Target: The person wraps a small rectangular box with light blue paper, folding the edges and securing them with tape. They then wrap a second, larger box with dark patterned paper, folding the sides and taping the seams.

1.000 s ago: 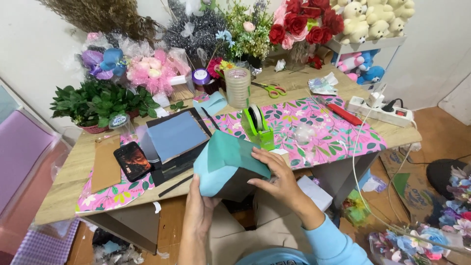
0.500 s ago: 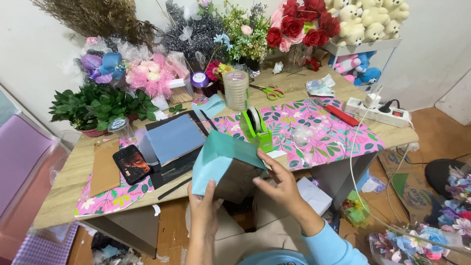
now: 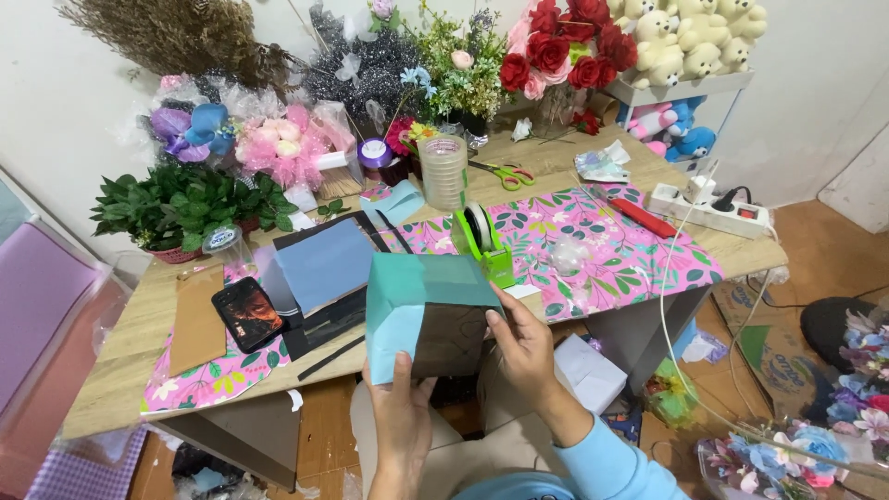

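The wooden table (image 3: 120,370) is crowded: floral pink wrapping paper (image 3: 602,241) spread across it, bouquets along the wall. Held over its front edge is a dark box half-wrapped in teal paper (image 3: 421,301). The right hand (image 3: 523,347) presses the fold flat against the box's side; the left hand (image 3: 403,412) grips it from below. The green tape dispenser (image 3: 486,241) stands just behind. I'd say lifting either hand for tape could let the unfastened paper spring open.

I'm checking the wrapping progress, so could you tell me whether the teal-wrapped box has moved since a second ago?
Yes. The teal-wrapped box, held by the left hand and right hand, has turned more upright beside the green tape dispenser.
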